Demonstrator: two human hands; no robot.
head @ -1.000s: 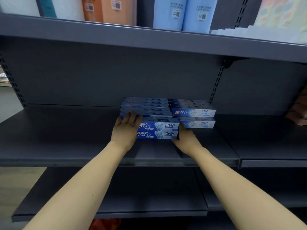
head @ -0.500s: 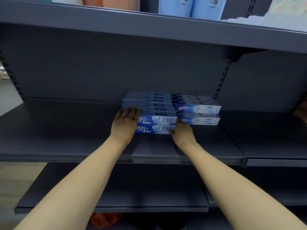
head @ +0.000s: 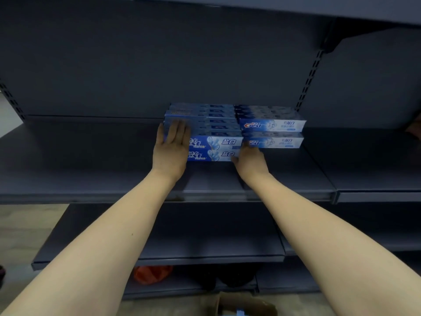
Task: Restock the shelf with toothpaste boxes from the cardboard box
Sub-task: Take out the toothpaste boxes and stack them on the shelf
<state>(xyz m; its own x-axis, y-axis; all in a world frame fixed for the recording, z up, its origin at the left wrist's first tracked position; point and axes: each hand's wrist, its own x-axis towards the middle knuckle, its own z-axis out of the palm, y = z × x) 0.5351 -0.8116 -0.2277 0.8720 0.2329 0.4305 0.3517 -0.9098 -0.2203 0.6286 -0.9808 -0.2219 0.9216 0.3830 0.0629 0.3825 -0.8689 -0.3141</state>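
Note:
Two stacks of blue toothpaste boxes lie side by side on the dark grey shelf [head: 91, 165]. The left stack [head: 218, 142] has darker blue fronts, the right stack [head: 272, 125] paler ones. My left hand [head: 172, 148] lies flat with straight fingers against the left end of the left stack. At the lower right corner of that stack sits my right hand [head: 249, 159], its fingertips tucked between the two stacks and hidden. The cardboard box [head: 245, 304] shows at the bottom edge, on the floor.
A lower shelf [head: 205, 252] juts out beneath. Something orange-red [head: 151, 273] and dark shapes lie under it. A slotted upright [head: 309, 80] divides the back panel. The shelf to the right [head: 376, 169] belongs to the neighbouring bay.
The view has tilted down, so the top shelf's goods have left the frame. My left hand has slid up and straightened against the stack's left end. The boxes sit slightly further back.

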